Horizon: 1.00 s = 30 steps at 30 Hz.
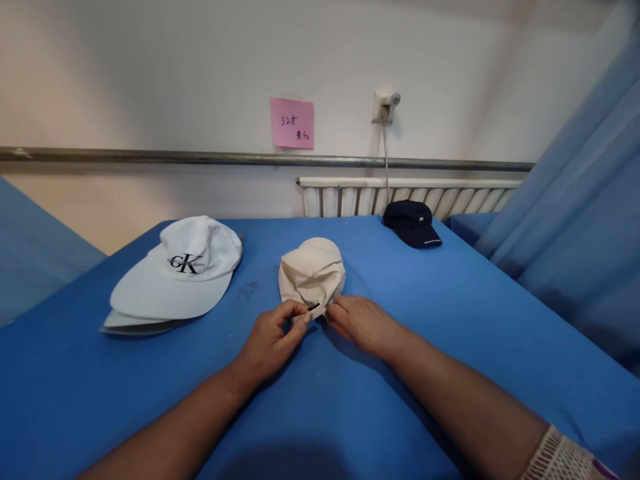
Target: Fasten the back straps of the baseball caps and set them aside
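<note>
Blue cloth [165,380] supports a beige cap [313,270], strap side near, letting the left hand [273,340] pinch its strap [317,312] while the right hand [363,323] seemingly grips the cap's edge.

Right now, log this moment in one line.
left hand: pinching strap | right hand: at beige cap's rear edge, grip partly hidden | white cap: left, atop another cap | navy cap: far right

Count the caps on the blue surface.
4 visible: white cap at left, lower cap beneath it, beige cap at centre, navy cap at back right; more may be hidden underneath.
</note>
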### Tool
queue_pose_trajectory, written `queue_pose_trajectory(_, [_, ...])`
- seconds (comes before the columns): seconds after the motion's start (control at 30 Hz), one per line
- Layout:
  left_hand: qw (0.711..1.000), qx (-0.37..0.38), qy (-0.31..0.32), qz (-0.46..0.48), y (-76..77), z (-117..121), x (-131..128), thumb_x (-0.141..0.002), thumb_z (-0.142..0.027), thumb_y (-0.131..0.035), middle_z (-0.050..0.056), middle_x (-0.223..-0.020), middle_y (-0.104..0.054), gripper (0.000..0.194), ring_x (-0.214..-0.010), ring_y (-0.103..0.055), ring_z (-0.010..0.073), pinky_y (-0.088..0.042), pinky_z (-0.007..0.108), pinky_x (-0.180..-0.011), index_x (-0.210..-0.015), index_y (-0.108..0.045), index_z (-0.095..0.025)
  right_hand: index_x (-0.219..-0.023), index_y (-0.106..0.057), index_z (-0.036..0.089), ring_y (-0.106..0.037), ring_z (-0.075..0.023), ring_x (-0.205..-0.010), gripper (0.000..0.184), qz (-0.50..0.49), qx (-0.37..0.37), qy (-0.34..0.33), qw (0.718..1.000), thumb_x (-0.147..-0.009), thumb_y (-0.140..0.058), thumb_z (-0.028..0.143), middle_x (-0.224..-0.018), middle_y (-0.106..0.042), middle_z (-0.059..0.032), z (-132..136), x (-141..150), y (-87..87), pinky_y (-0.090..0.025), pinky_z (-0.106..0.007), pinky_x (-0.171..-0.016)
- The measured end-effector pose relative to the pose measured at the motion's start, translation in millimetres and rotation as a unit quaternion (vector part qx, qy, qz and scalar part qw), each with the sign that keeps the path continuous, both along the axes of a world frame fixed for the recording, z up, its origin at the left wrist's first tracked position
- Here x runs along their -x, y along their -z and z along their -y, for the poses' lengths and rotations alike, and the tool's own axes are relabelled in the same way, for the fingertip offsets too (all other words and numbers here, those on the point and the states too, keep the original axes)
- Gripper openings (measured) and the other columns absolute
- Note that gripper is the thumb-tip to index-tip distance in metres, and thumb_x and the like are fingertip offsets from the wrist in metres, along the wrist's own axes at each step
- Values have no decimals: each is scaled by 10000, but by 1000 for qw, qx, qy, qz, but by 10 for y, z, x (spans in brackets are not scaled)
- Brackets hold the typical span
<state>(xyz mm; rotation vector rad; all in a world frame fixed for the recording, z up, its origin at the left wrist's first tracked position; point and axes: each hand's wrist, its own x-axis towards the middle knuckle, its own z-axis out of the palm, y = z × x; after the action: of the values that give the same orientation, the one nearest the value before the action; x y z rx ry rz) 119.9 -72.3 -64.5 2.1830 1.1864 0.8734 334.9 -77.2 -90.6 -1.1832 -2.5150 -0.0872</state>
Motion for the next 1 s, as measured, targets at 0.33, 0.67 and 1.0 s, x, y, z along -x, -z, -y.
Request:
queue_pose_trajectory(0.33, [999, -1, -6, 44, -60, 89, -12, -873, -338, -554, -14, -668, -614, 194, -634, -574, 135, -444, 249, -633, -781, -628, -185, -1074, -550, 179, -610, -170, -776, 161, -282, -86, -44, 955, -913, -548, 177, -873, -642, -58, 33, -84, 13, -510, -289, -708])
queue_pose_trajectory(0.67, [997, 26, -18, 66, -129, 183, -64, -856, -323, -565, -6, -675, -611, 189, -640, -555, 135, -442, 259, -643, -739, -610, -181, -1097, -576, 180, -655, -209, -938, 173, -234, -131, -56, 962, -930, -557, 221, -1018, -696, -96, 96, -29, -22, -511, -348, -803])
queue_pose_trajectory(1.0, [991, 97, -14, 88, -176, 157, -99, -827, -338, -561, -21, -643, -549, 221, -624, -486, 127, -422, 241, -629, -671, -570, -181, -1080, -581, 160, -657, -210, -897, 164, -209, -158, -83, 961, -936, -560, 236, -1001, -703, -110, 122, 2, -25, -517, -342, -774])
